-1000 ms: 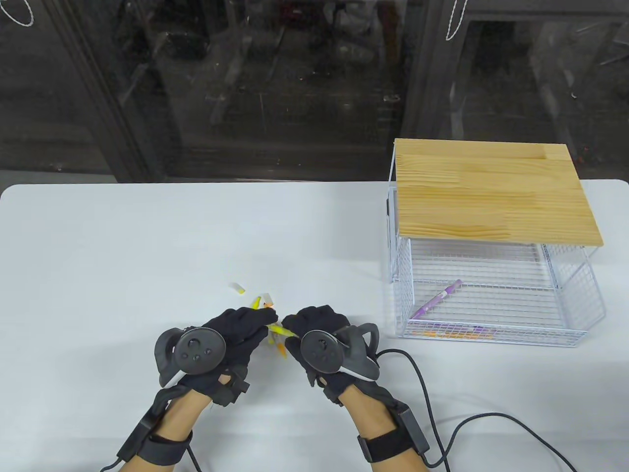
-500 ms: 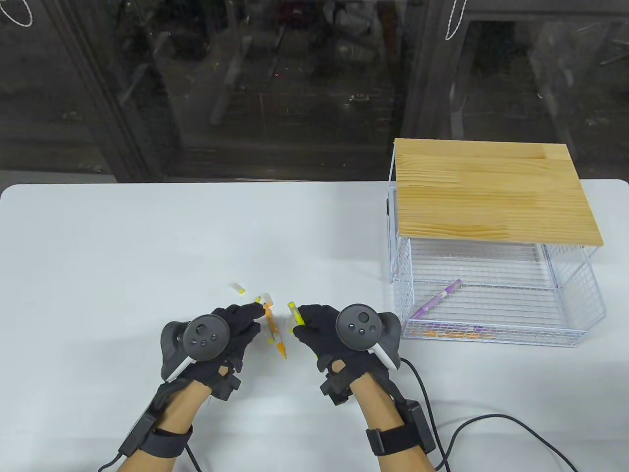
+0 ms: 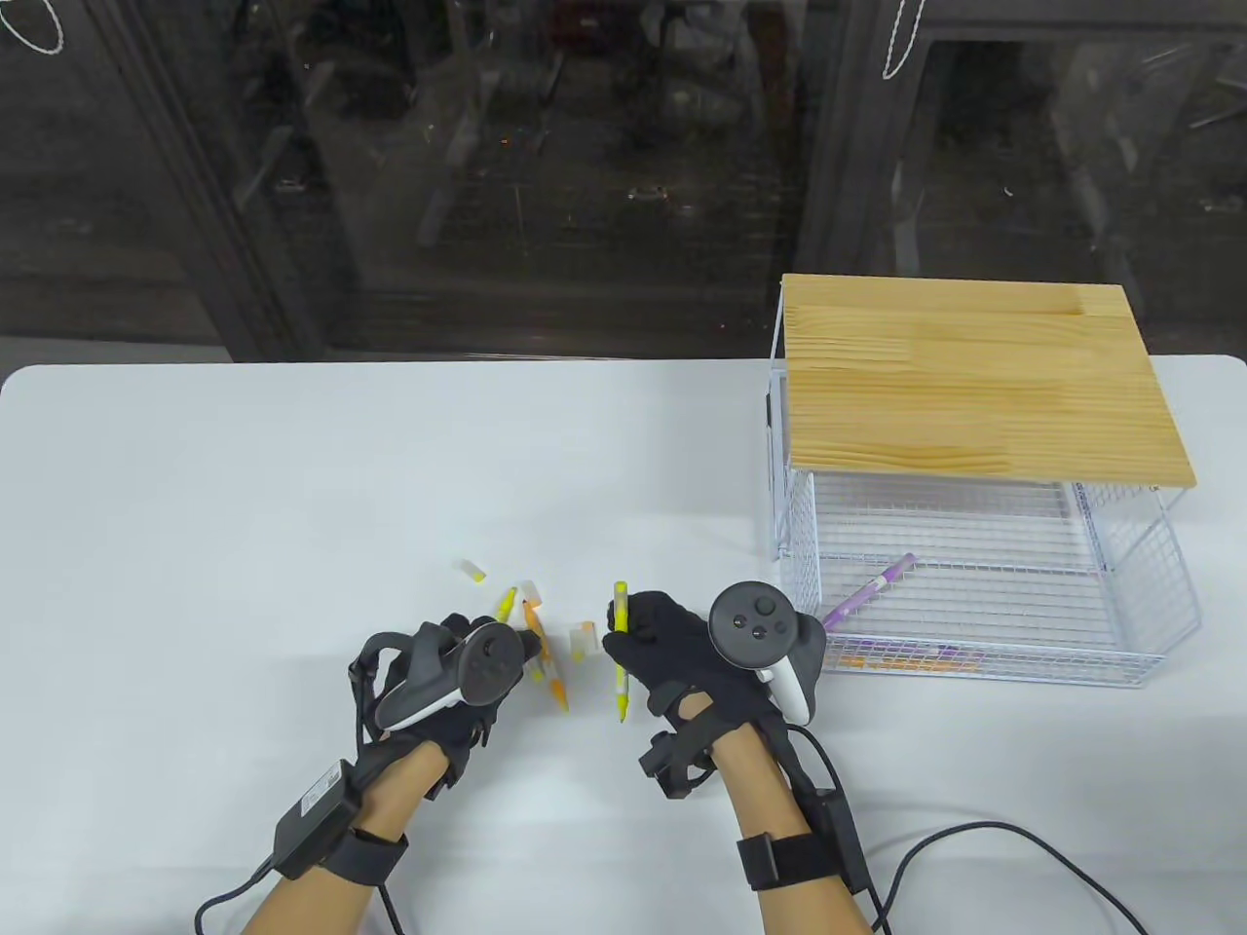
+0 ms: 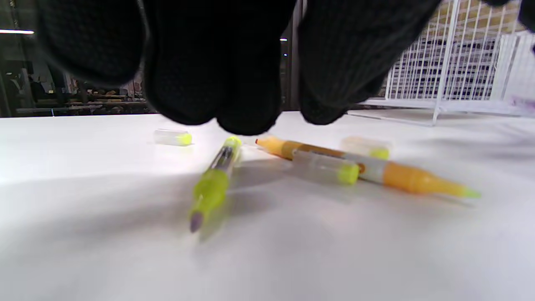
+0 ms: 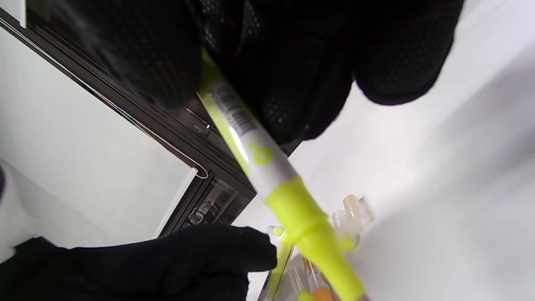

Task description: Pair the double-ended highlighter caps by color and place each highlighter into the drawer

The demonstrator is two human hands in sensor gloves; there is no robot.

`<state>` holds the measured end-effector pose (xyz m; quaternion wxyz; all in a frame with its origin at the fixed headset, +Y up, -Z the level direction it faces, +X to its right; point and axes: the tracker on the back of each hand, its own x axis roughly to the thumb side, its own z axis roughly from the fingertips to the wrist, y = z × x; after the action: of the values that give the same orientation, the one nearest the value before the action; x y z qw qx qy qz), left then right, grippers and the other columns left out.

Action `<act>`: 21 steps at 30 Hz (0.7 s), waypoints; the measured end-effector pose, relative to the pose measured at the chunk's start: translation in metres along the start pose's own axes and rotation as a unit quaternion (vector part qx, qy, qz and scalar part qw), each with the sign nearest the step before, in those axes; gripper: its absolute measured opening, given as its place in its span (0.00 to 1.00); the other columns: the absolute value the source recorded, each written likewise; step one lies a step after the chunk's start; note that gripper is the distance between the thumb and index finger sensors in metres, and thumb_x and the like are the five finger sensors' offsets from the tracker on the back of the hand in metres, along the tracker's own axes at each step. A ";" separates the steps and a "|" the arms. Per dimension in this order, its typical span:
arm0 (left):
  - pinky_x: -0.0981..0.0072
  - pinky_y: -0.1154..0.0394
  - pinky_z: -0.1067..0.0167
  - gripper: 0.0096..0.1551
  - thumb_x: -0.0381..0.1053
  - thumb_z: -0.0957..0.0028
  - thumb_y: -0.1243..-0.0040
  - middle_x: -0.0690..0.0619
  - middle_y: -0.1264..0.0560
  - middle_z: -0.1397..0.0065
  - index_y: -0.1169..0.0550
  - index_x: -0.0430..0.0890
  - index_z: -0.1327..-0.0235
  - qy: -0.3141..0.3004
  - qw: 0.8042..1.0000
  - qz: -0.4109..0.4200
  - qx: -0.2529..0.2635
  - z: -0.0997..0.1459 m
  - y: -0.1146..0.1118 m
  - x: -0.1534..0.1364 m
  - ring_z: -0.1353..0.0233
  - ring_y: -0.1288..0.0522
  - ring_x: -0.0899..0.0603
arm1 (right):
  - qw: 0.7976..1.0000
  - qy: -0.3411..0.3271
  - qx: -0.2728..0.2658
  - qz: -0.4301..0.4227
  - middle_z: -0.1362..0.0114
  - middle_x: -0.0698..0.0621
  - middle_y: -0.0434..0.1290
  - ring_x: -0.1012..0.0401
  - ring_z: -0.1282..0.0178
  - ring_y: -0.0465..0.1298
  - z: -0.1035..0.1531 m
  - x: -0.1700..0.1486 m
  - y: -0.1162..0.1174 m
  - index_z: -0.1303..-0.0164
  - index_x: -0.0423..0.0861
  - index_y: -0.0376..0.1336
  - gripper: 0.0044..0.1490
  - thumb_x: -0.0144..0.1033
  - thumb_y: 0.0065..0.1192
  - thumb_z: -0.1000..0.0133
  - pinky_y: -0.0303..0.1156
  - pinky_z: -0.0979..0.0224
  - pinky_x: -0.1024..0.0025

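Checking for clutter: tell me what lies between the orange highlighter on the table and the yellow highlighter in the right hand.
In the table view, one loose clear cap lies between the orange highlighter and the yellow highlighter held by the right hand.

A yellow highlighter (image 3: pixel 621 651), both tips bare, stands near upright in the right hand's (image 3: pixel 672 653) grip. An orange highlighter (image 3: pixel 544 657), uncapped too, lies flat on the bench (image 3: pixel 244 506). Another yellow highlighter (image 3: pixel 506 605) lies just beside it. Clear caps with yellow ends (image 3: pixel 473 571) lie scattered close around them. A purple highlighter (image 3: pixel 867 591) lies aslant inside the pulled-out white wire drawer (image 3: pixel 1140 604).
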<state>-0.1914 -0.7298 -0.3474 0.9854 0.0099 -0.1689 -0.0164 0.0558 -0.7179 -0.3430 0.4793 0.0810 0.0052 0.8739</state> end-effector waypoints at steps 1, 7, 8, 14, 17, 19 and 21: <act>0.39 0.21 0.50 0.26 0.53 0.57 0.33 0.51 0.15 0.42 0.15 0.64 0.43 -0.002 1.000 -0.010 -0.005 -0.002 -0.002 0.002 0.44 0.18 0.38 | 1.000 -0.001 -0.002 -0.002 0.41 0.53 0.80 0.56 0.52 0.84 0.000 0.000 -0.001 0.40 0.51 0.70 0.30 0.48 0.73 0.53 0.78 0.42 0.52; 0.39 0.22 0.50 0.25 0.53 0.57 0.33 0.52 0.15 0.42 0.14 0.63 0.45 -0.005 0.999 -0.028 -0.015 -0.005 -0.007 0.007 0.44 0.18 0.38 | 1.000 0.000 -0.008 -0.021 0.41 0.53 0.80 0.56 0.52 0.84 0.000 -0.002 -0.004 0.40 0.51 0.70 0.30 0.48 0.72 0.52 0.78 0.42 0.52; 0.40 0.21 0.50 0.25 0.53 0.57 0.33 0.52 0.15 0.42 0.14 0.63 0.44 -0.006 0.999 -0.028 -0.015 -0.005 -0.007 0.007 0.44 0.18 0.38 | 1.000 0.000 -0.009 -0.021 0.41 0.53 0.80 0.56 0.52 0.84 0.000 -0.002 -0.005 0.40 0.51 0.70 0.30 0.48 0.72 0.52 0.78 0.42 0.52; 0.41 0.21 0.50 0.24 0.52 0.58 0.31 0.53 0.14 0.44 0.13 0.61 0.47 -0.003 0.999 -0.040 -0.012 -0.005 -0.007 0.008 0.45 0.18 0.38 | 1.000 0.000 -0.009 -0.023 0.40 0.53 0.80 0.56 0.52 0.84 0.000 -0.003 -0.006 0.40 0.51 0.70 0.30 0.48 0.72 0.52 0.78 0.42 0.52; 0.42 0.21 0.50 0.25 0.51 0.60 0.28 0.55 0.14 0.43 0.14 0.62 0.47 -0.001 0.998 -0.055 -0.009 -0.004 -0.006 0.008 0.44 0.18 0.39 | 1.000 -0.001 -0.010 -0.024 0.40 0.52 0.80 0.56 0.52 0.84 0.000 -0.003 -0.006 0.40 0.51 0.70 0.31 0.48 0.72 0.52 0.78 0.42 0.52; 0.42 0.20 0.50 0.27 0.52 0.61 0.26 0.56 0.14 0.43 0.15 0.64 0.45 0.003 0.998 -0.067 -0.010 -0.004 -0.007 0.008 0.44 0.18 0.40 | 1.000 -0.001 -0.010 -0.024 0.41 0.52 0.80 0.56 0.52 0.84 0.000 -0.004 -0.006 0.40 0.51 0.70 0.30 0.48 0.72 0.52 0.78 0.42 0.52; 0.42 0.21 0.49 0.28 0.54 0.61 0.26 0.56 0.15 0.42 0.16 0.65 0.43 0.007 0.997 -0.069 -0.027 -0.004 -0.009 0.008 0.43 0.18 0.40 | 1.000 -0.001 -0.009 -0.024 0.40 0.52 0.80 0.56 0.52 0.84 0.000 -0.004 -0.006 0.40 0.51 0.70 0.30 0.48 0.72 0.52 0.78 0.42 0.52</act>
<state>-0.1830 -0.7385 -0.3490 0.9830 -0.0046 -0.1603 -0.0892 0.0625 -0.7180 -0.3441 0.5010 0.0779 -0.0012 0.8619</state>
